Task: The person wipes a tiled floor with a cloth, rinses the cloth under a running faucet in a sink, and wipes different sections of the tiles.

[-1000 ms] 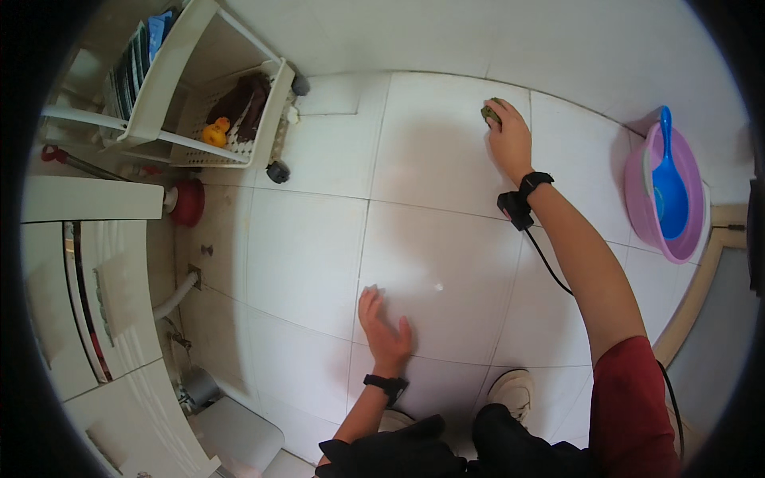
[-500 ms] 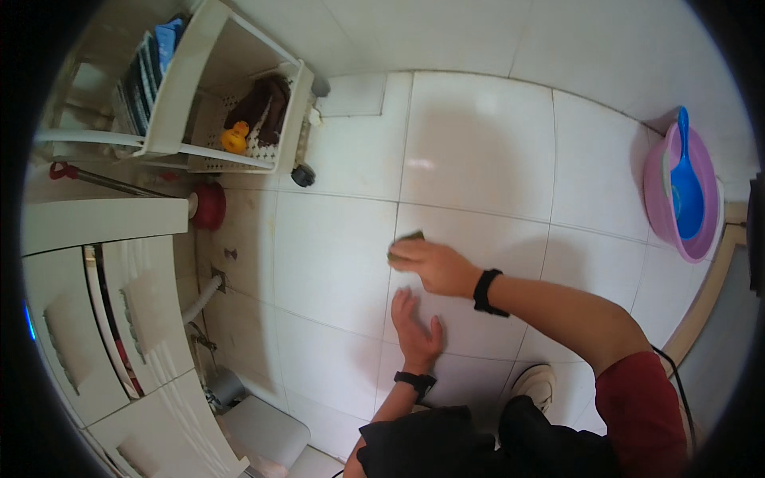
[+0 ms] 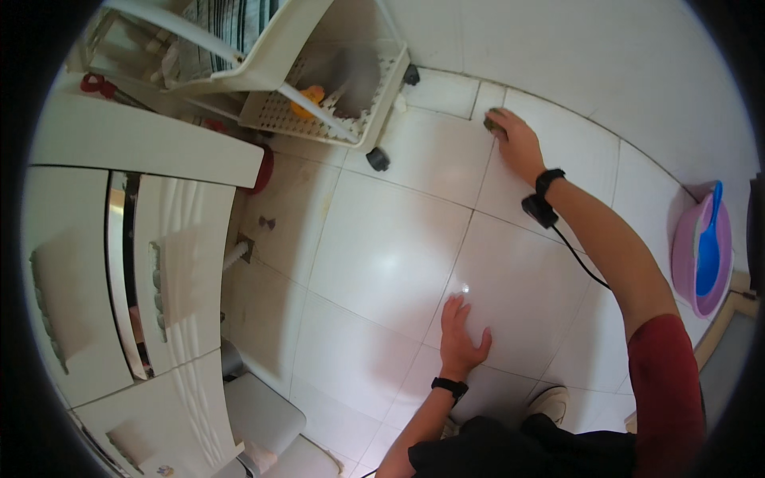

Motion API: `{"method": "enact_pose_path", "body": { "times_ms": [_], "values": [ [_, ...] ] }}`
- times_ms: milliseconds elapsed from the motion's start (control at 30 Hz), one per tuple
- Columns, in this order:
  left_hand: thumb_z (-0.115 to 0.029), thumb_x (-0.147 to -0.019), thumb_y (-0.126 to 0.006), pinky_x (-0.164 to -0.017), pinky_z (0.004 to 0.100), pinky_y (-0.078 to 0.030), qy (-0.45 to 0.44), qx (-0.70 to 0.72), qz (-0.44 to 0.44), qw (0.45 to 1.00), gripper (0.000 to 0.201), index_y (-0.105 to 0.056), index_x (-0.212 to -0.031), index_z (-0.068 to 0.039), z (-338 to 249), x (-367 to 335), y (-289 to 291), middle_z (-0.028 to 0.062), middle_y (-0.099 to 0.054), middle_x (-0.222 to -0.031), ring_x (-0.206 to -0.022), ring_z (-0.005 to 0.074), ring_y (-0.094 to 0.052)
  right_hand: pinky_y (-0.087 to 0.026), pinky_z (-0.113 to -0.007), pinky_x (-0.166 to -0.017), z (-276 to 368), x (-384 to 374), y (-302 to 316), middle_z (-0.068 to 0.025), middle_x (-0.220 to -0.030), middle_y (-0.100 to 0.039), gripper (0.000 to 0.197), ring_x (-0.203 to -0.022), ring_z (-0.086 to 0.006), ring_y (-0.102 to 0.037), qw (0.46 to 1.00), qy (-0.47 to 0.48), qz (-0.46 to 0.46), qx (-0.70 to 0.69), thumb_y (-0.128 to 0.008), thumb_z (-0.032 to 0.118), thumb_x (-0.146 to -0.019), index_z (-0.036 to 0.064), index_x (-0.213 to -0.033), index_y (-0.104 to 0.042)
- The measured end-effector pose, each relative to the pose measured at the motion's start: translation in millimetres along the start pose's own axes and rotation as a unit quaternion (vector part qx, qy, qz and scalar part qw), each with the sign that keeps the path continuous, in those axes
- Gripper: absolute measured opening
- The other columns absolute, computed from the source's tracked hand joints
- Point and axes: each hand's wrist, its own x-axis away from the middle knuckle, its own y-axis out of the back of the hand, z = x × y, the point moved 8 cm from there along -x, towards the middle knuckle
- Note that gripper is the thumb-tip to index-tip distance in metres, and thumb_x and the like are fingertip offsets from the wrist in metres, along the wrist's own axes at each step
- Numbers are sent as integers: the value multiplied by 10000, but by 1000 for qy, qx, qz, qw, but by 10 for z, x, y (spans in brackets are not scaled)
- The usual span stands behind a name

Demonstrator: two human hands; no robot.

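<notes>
The right hand grips a dark green pad on the tiled floor, close to the far wall. Fingers cover most of the pad; its full outline and exact kind cannot be made out. The left hand grasps nothing, fingers spread above or on the tiles near the feet; whether it bears weight cannot be told.

Dark clothing hides most of the footwear; part of one pale shoe shows. A black cable leaves the box at the right wrist and passes out of sight behind the forearm.

A small mark low on the white cabinet is too small to read. Striped items on the upper level of the cream wheeled cart are cut off by the frame.

In the cart's lower basket, a white post partly covers a yellow toy duck; a dark item beside it is blurred. The cabinet conceals most of a red rubber cup. A black caster stands on the tiles. At right, a purple basin holds a blue scoop.
</notes>
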Motion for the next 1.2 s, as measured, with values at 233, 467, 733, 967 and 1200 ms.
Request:
{"method": "enact_pose_path", "body": {
  "times_ms": [233,467,733,967,1200],
  "values": [
    [-136,-819,-766,-1213,544,-339,-14,12,-8,1000,663,-467,-1396,-6,-11,-14,0,237,-481,-1502,-1450,470,-407,-514,-431,-1061,298,-252,-481,-156,-1378,-652,389,-1248,-378,-611,999,9,-3,-39,-587,-48,-893,20,-1262,-690],
    [-135,-813,-777,-1218,549,-338,-11,-10,0,1000,683,-456,-1398,16,22,0,10,250,-478,-1504,-1454,480,-401,-493,-446,-1101,691,360,-819,-142,-1469,-601,521,-1322,-355,-578,978,140,138,-64,-581,-47,-830,80,-1327,-667],
    [-120,-818,-756,-1224,548,-314,-10,5,-3,1000,676,-458,-1417,-20,-2,4,19,234,-489,-1508,-1454,470,-402,-522,-380,-1058,1409,1567,-1046,-41,-1450,-597,509,-1341,-248,-573,888,185,393,-151,-613,-67,-799,126,-1264,-687],
    [-143,-833,-773,-1223,533,-335,-11,8,4,1000,659,-462,-1391,19,-27,-13,-35,246,-474,-1512,-1465,475,-392,-480,-420,-1119,614,387,-811,-103,-1446,-633,485,-1320,-328,-589,977,169,118,-62,-547,-61,-849,87,-1287,-694],
    [-138,-830,-772,-1216,540,-347,-21,-7,-1,1000,657,-457,-1384,21,-41,-51,-25,251,-466,-1508,-1463,480,-391,-514,-431,-1060,320,-91,-533,-131,-1337,-686,407,-1252,-370,-611,996,20,44,-79,-568,-77,-862,42,-1223,-717]
  ]
}}
